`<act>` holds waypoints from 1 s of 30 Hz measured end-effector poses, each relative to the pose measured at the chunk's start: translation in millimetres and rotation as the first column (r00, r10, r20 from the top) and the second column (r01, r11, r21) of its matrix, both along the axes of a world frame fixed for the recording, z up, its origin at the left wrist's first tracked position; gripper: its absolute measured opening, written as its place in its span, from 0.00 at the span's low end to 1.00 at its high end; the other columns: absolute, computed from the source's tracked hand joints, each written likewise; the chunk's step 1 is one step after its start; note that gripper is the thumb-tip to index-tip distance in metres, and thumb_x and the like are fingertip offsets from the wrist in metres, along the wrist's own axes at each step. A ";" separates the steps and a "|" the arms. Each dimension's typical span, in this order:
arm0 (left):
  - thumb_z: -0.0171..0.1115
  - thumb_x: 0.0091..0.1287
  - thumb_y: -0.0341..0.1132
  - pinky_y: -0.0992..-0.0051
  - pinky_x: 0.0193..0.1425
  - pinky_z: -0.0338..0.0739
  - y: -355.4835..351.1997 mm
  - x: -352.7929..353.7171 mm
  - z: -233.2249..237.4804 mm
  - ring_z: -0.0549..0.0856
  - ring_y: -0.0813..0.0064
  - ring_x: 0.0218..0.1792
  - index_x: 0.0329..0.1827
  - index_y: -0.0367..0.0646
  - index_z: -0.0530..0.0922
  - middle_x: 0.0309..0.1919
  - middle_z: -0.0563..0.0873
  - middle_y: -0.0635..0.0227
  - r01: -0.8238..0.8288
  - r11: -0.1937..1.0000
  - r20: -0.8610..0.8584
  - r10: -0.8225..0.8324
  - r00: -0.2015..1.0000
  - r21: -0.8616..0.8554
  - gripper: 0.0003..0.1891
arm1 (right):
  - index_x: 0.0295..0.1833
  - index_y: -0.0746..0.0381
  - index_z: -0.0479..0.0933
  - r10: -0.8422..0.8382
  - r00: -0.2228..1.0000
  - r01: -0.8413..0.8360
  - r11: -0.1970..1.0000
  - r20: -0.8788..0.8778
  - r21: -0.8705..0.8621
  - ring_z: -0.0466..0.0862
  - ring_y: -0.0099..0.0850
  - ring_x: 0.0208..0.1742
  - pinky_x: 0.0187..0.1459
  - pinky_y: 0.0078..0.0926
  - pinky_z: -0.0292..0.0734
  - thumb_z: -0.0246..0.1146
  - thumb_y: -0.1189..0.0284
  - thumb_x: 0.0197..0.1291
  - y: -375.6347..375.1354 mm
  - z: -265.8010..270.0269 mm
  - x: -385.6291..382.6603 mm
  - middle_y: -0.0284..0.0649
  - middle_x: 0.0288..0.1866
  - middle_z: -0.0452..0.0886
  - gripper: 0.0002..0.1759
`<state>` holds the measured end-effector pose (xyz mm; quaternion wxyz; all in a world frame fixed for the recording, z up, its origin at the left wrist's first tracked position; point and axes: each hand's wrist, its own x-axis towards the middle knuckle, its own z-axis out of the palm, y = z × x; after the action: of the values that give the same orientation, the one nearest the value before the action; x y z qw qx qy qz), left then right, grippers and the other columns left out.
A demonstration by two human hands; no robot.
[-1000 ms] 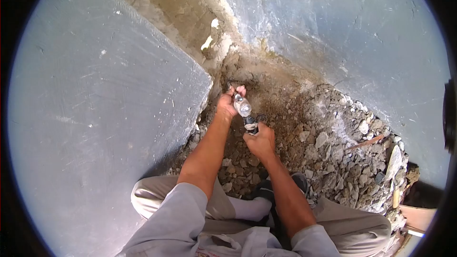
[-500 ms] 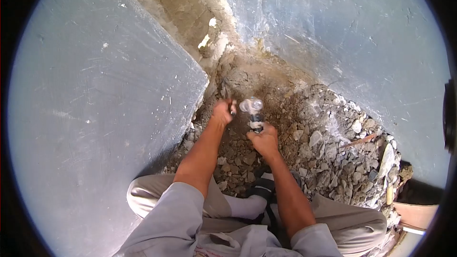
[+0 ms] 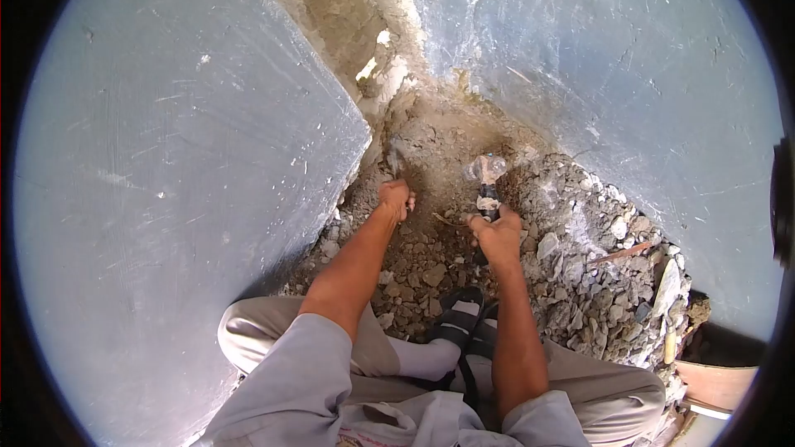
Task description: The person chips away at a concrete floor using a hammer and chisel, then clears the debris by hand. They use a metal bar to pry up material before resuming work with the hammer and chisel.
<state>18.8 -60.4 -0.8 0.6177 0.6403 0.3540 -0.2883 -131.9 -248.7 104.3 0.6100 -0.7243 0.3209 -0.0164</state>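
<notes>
The hammer (image 3: 486, 170) has moved away to the right since the earlier frame, where its head was close beside the left hand (image 3: 397, 199); now the two are well apart, near the middle of the frame. The right hand (image 3: 499, 236) has gone along with it, closed firmly around the dark handle, which has a pale band partway up. That head is whitish, rounded and coated in dust (blurred a little at its edges, from where I stand). The left hand has hardly moved against the ground. Its fingers are curled shut, low in the dug hollow, but I can't tell what, if anything, they grip.

Around both hands lies rubble (image 3: 580, 298): jagged grey and tan stones, heaped thicker toward the right of the frame, giving way to fine brown soil (image 3: 447, 128) above. A thin rusty strip (image 3: 623, 253) lies across the stones at the right. Two smooth, scratched blue-grey panels (image 3: 190, 157) (image 3: 613, 41) fill the left and the upper right, the left one ending in a chipped, blunt corner. Dark strapped footwear (image 3: 457, 319) shows at lower centre, between soft, creased beige trouser legs (image 3: 600, 389).
</notes>
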 end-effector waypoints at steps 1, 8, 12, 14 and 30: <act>0.53 0.73 0.28 0.69 0.15 0.64 -1.3 -2.7 23.9 0.71 0.72 0.14 0.33 0.37 0.74 0.20 0.78 0.60 0.141 0.989 -0.050 -0.139 0.989 0.039 0.08 | 0.42 0.73 0.79 0.059 0.998 -0.060 0.993 -0.015 -0.101 0.82 0.32 0.24 0.30 0.33 0.76 0.70 0.70 0.51 -7.6 4.5 1.8 0.44 0.25 0.83 0.18; 0.61 0.72 0.33 0.68 0.17 0.69 45.0 14.0 102.3 0.74 0.73 0.16 0.35 0.38 0.79 0.22 0.79 0.62 0.736 0.654 -0.093 -0.734 0.673 0.172 0.08 | 0.38 0.65 0.83 0.553 0.720 -0.657 0.350 -0.419 -0.668 0.87 0.48 0.39 0.42 0.42 0.82 0.71 0.68 0.49 -82.3 88.3 27.8 0.53 0.34 0.86 0.13; 0.57 0.77 0.45 0.70 0.20 0.72 52.8 3.7 238.5 0.77 0.72 0.20 0.39 0.34 0.80 0.29 0.81 0.61 0.824 0.115 -0.134 -0.965 0.225 0.555 0.19 | 0.34 0.63 0.82 0.590 0.382 -0.783 -0.203 -0.711 -0.588 0.88 0.45 0.39 0.43 0.40 0.83 0.67 0.69 0.51 -97.1 116.5 20.2 0.49 0.33 0.87 0.08; 0.57 0.77 0.49 0.71 0.21 0.71 70.4 -7.8 288.5 0.75 0.73 0.19 0.40 0.35 0.80 0.27 0.80 0.64 0.752 0.157 -0.012 -0.977 0.213 0.640 0.22 | 0.31 0.62 0.81 0.543 0.259 -0.812 -0.326 -0.799 -0.484 0.89 0.42 0.39 0.42 0.38 0.84 0.65 0.71 0.51 -104.1 119.8 -4.8 0.45 0.33 0.87 0.06; 0.55 0.78 0.40 0.82 0.24 0.71 125.7 -79.3 385.1 0.77 0.80 0.20 0.37 0.38 0.73 0.23 0.80 0.65 0.373 0.899 0.797 -0.393 0.459 0.229 0.14 | 0.46 0.64 0.83 0.585 0.361 -0.932 0.260 -0.726 -0.253 0.84 0.43 0.42 0.50 0.44 0.80 0.59 0.67 0.70 -128.7 177.1 38.7 0.53 0.43 0.85 0.12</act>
<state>-60.5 65.3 384.3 0.6222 0.7682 -0.1279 -0.0803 -93.2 -377.4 281.3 0.1389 -0.9177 0.0260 0.3712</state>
